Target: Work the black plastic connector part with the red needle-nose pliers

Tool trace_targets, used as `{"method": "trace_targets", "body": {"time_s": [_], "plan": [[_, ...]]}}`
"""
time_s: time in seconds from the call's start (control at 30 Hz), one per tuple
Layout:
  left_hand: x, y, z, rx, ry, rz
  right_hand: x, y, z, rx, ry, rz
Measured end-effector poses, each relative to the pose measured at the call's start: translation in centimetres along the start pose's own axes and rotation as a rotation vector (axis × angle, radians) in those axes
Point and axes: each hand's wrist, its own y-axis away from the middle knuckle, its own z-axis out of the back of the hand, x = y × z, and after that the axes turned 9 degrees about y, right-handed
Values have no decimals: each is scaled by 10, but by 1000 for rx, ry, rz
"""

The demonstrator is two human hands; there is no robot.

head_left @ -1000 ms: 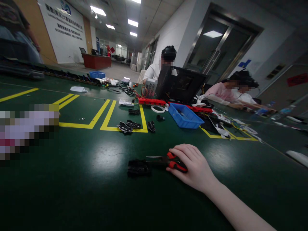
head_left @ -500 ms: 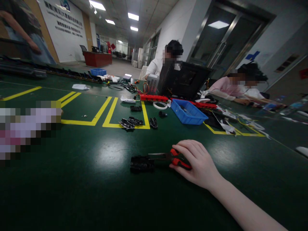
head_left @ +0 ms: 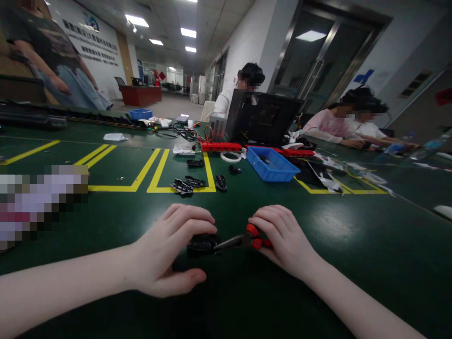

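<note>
Your left hand (head_left: 169, 249) cups the small black plastic part (head_left: 202, 245) on the green table (head_left: 106, 263); your right hand (head_left: 282, 238) grips red-handled metal pliers (head_left: 243, 241), nose touching it.

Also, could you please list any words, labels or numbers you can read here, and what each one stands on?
Wall board: rows of dark lettering, too blurred to read.
Blue sign beside the door: a shape only, no legible words.
Pliers and black part: no print visible.
</note>
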Motion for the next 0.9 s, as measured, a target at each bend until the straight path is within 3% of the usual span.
{"method": "trace_targets", "body": {"time_s": [0.27,0.53,0.63,0.77,0.9], "plan": [[7,-13,-17,138,32,99,3,-4,3,105,-12,15],[9,-11,-15,82,98,158,14,-13,6,135,-125,-86],[8,-11,-13,76,41,162,17,-18,13,211,-154,-128],[8,-11,-13,91,-39,125,20,-26,20,296,-54,-139],[10,-12,-16,104,-108,68,22,-35,21,294,41,-165]]}}
